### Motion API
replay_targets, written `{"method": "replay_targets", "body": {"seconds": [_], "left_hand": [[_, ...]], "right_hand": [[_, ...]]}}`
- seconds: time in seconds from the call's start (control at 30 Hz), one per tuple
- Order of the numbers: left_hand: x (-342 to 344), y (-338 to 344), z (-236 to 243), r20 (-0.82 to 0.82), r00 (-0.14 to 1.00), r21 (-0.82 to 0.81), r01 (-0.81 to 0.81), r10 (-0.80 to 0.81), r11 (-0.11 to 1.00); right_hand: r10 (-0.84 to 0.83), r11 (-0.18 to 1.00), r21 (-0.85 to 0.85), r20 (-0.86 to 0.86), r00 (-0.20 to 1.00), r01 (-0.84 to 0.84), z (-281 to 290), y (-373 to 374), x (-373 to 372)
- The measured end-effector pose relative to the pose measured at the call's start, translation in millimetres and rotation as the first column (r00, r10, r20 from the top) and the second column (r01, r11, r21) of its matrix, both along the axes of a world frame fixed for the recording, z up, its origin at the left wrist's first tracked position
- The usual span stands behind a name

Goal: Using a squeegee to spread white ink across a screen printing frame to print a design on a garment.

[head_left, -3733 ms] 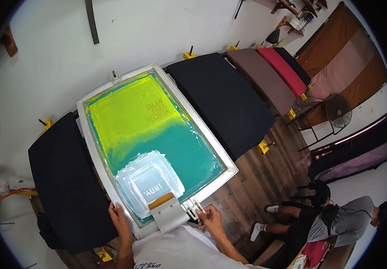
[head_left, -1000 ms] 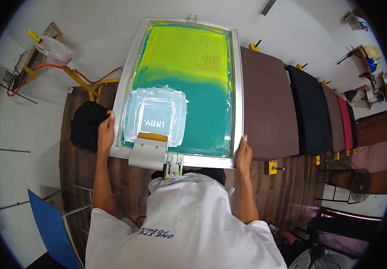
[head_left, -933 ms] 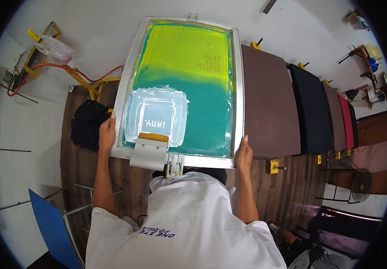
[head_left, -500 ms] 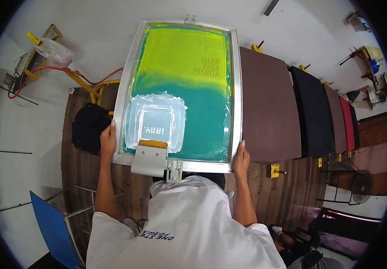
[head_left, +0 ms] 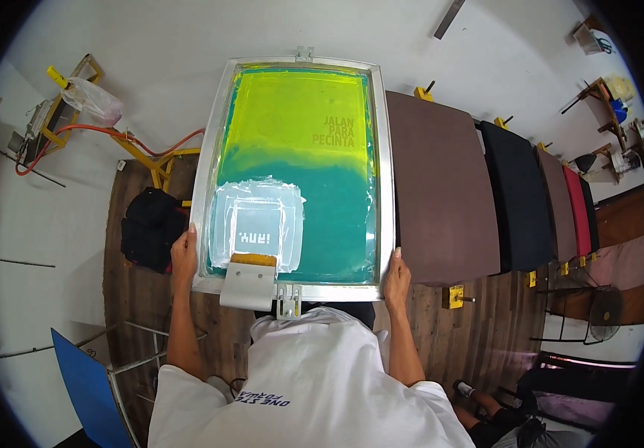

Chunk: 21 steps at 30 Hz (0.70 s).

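Observation:
A large screen printing frame with a metal rim is held up in front of my chest. Its mesh is teal, with a yellow-green ink area across the far half and a pale blue-white patch at the near left. My left hand grips the left rim near its lower corner; its fingers are mostly hidden beneath. On the opposite side, my right hand holds the right rim, thumb on top. A grey squeegee with an amber blade rests over the near rim, beside a slotted metal bracket.
Right of the frame runs a row of cloth-covered boards, a brown one nearest and a black one beyond. Dark folded cloth lies at left under a yellow metal stand. A blue panel leans at lower left. Another person's leg shows lower right.
The frame sits slightly lower and a little further left in the view, both hands moving with it. The squeegee stays at the near rim. My grip looks the same.

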<state>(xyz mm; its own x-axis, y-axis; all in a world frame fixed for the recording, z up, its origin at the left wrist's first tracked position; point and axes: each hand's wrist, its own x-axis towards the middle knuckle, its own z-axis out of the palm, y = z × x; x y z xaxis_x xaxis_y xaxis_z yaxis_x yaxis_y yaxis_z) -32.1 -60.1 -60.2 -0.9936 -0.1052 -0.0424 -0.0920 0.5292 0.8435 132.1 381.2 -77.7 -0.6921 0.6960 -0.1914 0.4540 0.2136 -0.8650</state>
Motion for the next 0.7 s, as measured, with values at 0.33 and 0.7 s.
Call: {"method": "replay_targets", "body": {"seconds": [0.33,0.7], "left_hand": [[9,1,-10,-0.118,0.993,-0.029,-0.014,0.011,0.999],[21,12,3,-0.058,0.996,-0.005,-0.063,0.062,0.998]], "right_hand": [[0.028,0.999,0.04,-0.069,0.997,-0.025,-4,7,-2],[0.086,0.994,0.063,0.02,0.996,-0.087,-7,17,-8]]}}
